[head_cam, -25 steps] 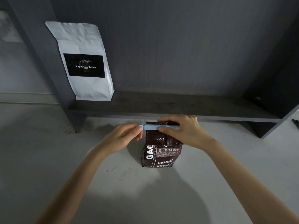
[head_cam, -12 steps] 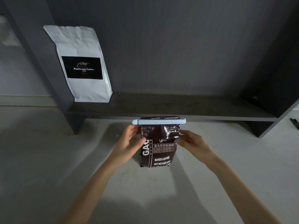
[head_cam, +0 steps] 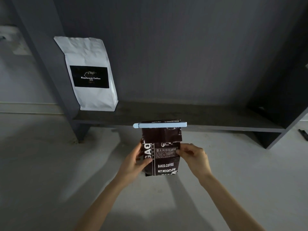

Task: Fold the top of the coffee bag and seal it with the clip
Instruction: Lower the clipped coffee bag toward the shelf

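Observation:
A dark brown coffee bag (head_cam: 164, 157) with white lettering stands upright in the middle of the view, raised in front of the shelf edge. A pale blue clip (head_cam: 160, 125) lies level across its folded top, clamped on the fold. My left hand (head_cam: 135, 161) grips the bag's left side, thumb on the front. My right hand (head_cam: 194, 158) holds the right side with its fingertips.
A white coffee bag (head_cam: 90, 72) with a black label leans upright at the left end of a low dark grey shelf (head_cam: 200, 120). The shelf's side panels rise at left and right. Pale floor (head_cam: 50, 180) lies in front. A small dark object (head_cam: 303, 134) lies at the far right.
Both hands have left the clip and slid down to the bag's sides. The bag with the clip on top has come up off the floor and closer to me.

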Demonstrator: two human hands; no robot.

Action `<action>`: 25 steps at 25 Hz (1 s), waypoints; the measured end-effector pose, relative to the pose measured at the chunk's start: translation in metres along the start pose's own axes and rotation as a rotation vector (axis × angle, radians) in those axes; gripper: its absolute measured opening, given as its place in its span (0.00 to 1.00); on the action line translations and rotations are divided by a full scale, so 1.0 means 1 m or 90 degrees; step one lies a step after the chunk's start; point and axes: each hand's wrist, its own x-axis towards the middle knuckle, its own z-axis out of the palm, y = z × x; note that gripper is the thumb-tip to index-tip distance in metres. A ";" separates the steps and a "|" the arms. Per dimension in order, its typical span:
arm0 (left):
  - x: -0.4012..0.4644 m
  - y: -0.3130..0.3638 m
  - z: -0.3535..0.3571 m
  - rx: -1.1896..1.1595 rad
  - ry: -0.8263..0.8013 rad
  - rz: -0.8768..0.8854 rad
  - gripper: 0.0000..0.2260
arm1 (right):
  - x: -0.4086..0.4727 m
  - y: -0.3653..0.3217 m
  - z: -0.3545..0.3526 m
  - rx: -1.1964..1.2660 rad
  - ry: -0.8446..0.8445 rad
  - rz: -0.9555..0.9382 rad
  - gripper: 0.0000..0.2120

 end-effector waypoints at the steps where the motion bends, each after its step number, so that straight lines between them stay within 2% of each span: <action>1: 0.001 0.005 -0.006 0.001 0.003 0.005 0.27 | 0.001 -0.006 -0.001 0.007 0.001 -0.010 0.08; 4: 0.009 0.030 -0.029 -0.005 0.027 0.030 0.33 | 0.011 -0.036 -0.004 0.040 -0.001 -0.050 0.08; 9: 0.047 0.081 -0.078 0.044 0.112 0.114 0.31 | 0.047 -0.105 -0.002 0.098 -0.017 -0.152 0.10; 14: 0.087 0.109 -0.109 0.123 0.163 0.181 0.29 | 0.091 -0.147 0.015 0.064 0.003 -0.208 0.12; 21: 0.131 0.083 -0.116 0.117 0.203 0.157 0.28 | 0.136 -0.146 0.043 -0.002 0.016 -0.188 0.12; 25: 0.143 0.058 -0.108 0.139 0.175 0.124 0.28 | 0.144 -0.131 0.055 -0.076 0.003 -0.153 0.12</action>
